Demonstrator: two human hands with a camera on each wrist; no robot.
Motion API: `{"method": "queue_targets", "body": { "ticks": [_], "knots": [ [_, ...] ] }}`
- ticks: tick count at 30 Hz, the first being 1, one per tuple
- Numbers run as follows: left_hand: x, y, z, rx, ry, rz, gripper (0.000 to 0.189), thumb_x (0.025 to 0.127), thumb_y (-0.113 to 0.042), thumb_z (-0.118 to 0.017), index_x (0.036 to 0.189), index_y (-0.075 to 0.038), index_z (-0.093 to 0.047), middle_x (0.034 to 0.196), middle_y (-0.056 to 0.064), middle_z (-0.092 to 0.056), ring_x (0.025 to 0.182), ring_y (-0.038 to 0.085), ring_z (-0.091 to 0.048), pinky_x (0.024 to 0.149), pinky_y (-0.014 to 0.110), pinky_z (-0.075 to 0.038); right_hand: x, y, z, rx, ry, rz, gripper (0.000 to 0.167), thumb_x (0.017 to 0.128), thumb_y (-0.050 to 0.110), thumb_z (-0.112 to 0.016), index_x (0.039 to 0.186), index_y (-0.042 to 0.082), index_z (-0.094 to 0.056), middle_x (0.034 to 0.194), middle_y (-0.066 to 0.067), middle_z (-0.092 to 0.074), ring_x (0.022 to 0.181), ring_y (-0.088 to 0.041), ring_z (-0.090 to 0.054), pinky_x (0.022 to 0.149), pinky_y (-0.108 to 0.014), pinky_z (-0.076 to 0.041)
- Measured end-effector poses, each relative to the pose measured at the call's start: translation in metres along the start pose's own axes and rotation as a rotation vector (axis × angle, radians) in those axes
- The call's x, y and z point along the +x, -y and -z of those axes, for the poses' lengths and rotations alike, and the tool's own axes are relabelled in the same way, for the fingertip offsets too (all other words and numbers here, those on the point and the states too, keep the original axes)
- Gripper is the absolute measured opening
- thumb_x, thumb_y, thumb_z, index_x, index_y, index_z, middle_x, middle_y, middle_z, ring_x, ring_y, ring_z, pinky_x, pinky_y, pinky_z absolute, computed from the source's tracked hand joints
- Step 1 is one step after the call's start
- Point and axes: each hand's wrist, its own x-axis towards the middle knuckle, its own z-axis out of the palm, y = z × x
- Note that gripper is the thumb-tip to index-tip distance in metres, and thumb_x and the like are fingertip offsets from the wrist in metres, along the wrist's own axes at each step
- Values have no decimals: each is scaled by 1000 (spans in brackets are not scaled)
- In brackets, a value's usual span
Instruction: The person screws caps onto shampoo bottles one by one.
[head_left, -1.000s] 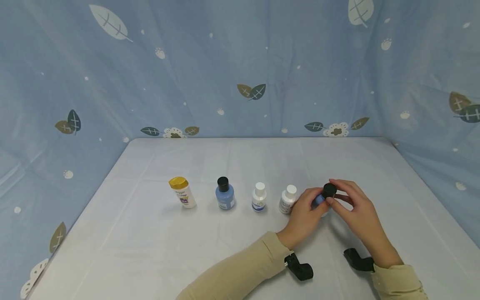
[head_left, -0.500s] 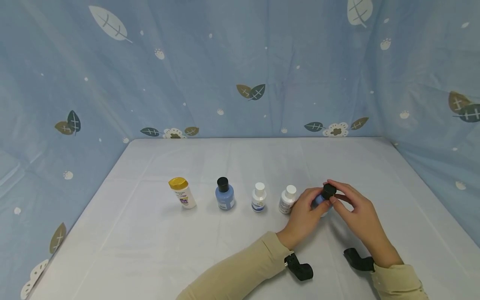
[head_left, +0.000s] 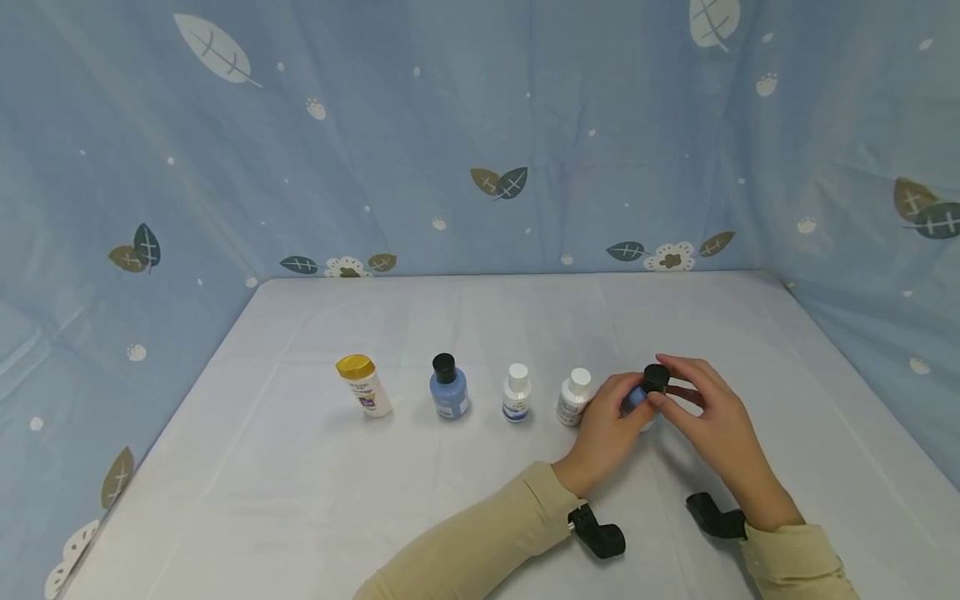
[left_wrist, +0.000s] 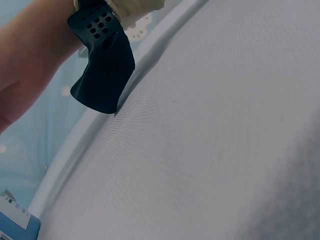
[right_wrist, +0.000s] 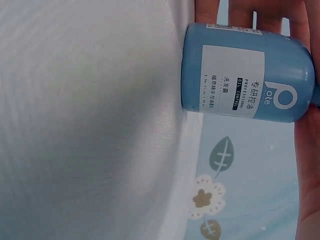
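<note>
A blue shampoo bottle [head_left: 633, 399] with a black cap [head_left: 657, 377] stands upright at the right of the row. My left hand [head_left: 606, 427] grips its body from the left. From the other side my right hand [head_left: 708, 417] pinches the cap between thumb and fingers. In the right wrist view the white-labelled shampoo bottle [right_wrist: 240, 75] rests with its base on the table and its cap mostly out of frame. Only a corner of a blue bottle [left_wrist: 20, 222] shows in the left wrist view. Just left of my left hand is a white bottle [head_left: 573, 398].
Farther left along the white-covered table [head_left: 300, 492] stand another white bottle [head_left: 517, 393], a second blue bottle [head_left: 449, 392] with a black cap, and a white bottle with a gold cap [head_left: 365, 387]. A blue leaf-patterned cloth [head_left: 420, 133] hangs behind and at both sides.
My right fingers have shifted slightly round the black cap, first leftward and then back. My left hand and the bottles keep their places; the head view has moved a little.
</note>
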Motion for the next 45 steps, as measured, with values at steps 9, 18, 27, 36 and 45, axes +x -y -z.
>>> {"method": "queue_targets", "body": {
  "ticks": [9, 18, 27, 36, 45],
  "knots": [
    [0, 3, -1, -15, 0, 6, 31, 90, -32, -52, 118, -19, -54, 116, -9, -50, 107, 0, -45, 89, 20, -37, 0, 3, 3, -18, 64, -6, 53, 80, -2, -63, 128, 16, -49, 124, -1, -49, 113, -8, -44, 86, -13, -37],
    [0, 3, -2, -29, 0, 4, 32, 90, -35, -51, 118, -19, -54, 115, -10, -50, 107, 0, -45, 88, 20, -38, 0, 2, 5, 0, 25, -41, 44, 82, -2, -60, 123, 11, -53, 118, 0, -52, 109, -9, -48, 83, -15, -41],
    [0, 1, 0, -31, 11, 26, 31, 90, -33, -52, 119, -19, -54, 117, -11, -49, 108, 0, -44, 88, 20, -38, 0, 3, 3, 8, 11, -33, 50, 77, -1, -66, 124, 12, -52, 118, -5, -50, 108, -8, -47, 82, -15, -41],
    [-1, 1, -1, -28, 5, 21, 31, 90, -32, -52, 118, -20, -54, 116, -11, -50, 107, -1, -45, 88, 20, -38, 0, 2, 4, 26, 59, -5, 55, 79, -5, -62, 129, 14, -47, 124, -4, -46, 114, -11, -43, 84, -14, -39],
    [-1, 1, 0, -31, 7, 10, 31, 90, -31, -52, 119, -20, -53, 117, -10, -50, 107, 0, -45, 88, 20, -38, 0, 3, 5, -2, 82, -11, 48, 84, -4, -56, 128, 16, -49, 120, -3, -53, 112, -6, -46, 84, -13, -39]
  ]
}}
